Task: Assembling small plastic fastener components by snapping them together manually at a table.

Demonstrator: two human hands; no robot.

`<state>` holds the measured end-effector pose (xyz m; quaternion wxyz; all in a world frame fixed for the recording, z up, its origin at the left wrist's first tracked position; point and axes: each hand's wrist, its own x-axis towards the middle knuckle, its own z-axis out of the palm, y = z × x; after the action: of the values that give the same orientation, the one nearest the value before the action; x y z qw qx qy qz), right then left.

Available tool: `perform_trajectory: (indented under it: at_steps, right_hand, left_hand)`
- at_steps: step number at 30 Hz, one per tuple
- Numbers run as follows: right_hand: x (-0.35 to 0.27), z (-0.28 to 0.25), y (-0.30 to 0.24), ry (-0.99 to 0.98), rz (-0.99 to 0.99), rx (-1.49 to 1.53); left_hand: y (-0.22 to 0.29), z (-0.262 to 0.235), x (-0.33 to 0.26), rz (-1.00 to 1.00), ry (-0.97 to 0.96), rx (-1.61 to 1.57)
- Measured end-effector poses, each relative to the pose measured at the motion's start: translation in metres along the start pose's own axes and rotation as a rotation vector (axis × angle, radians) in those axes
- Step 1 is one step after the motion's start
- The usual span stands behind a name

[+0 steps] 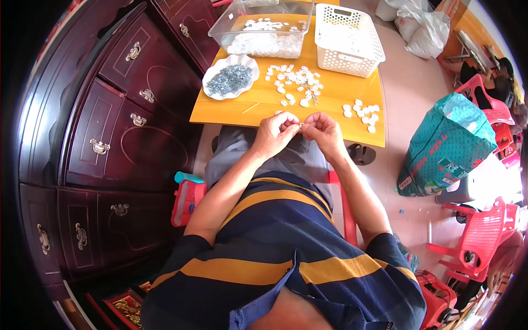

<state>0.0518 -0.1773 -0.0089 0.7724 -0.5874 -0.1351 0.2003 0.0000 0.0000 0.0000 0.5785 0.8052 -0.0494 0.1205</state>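
My left hand (276, 133) and my right hand (322, 131) meet fingertip to fingertip at the near edge of the low orange table (250, 107). Between the pinched fingers sits a tiny white part (300, 125), too small to make out in detail. Just beyond the hands lies a scatter of small white plastic pieces (294, 82). A second, smaller cluster of white pieces (363, 113) lies to the right. A white scalloped dish (230, 77) holding small grey metal parts stands on the left side of the table.
A clear plastic tub (264, 25) with white pieces and a white perforated basket (347, 38) stand at the table's far side. A dark wooden cabinet (110, 126) runs along the left. A teal sack (448, 146) and red plastic chairs (484, 236) stand right.
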Motion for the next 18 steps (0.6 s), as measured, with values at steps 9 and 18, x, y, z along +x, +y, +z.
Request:
perform_trajectory:
  at_steps: [9,18]
  right_hand:
    - [-0.001,-0.001,0.001,-0.055,-0.041,-0.063]
    - [-0.001,-0.002,-0.001,-0.072,-0.045,-0.052]
  left_hand:
    - [0.015,-0.008,0.004,-0.11,-0.088,0.036]
    - [0.022,-0.014,0.007,-0.326,-0.185,-0.123]
